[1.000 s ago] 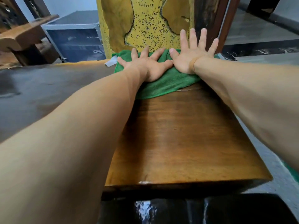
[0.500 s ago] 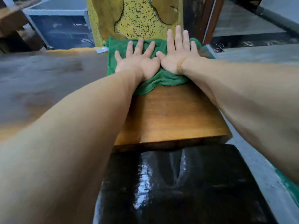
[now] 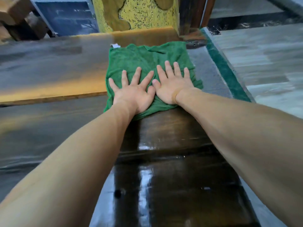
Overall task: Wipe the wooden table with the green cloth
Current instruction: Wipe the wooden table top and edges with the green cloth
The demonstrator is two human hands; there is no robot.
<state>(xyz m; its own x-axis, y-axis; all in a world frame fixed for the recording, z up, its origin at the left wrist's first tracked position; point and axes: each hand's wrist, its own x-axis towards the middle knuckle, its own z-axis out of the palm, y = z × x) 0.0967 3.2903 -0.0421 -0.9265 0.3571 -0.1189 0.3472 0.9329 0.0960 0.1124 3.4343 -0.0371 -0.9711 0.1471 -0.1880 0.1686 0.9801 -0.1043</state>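
The green cloth lies spread on the wooden table, its near edge hanging over the table's front edge. My left hand presses flat on the cloth's near left part, fingers straight and spread. Beside it, thumbs nearly touching, my right hand presses flat on the cloth's near right part. A white tag shows at the cloth's far left corner. The picture is blurred by motion.
A glossy dark wooden surface lies below the table's front edge, close to me. A yellow speckled slab stands upright behind the table. A green-edged grey ledge runs along the right. Wooden pieces are at the far left.
Both hands have dragged the cloth from the table's far end back to its near edge. The view has tipped down, so the dark surface now fills the foreground.
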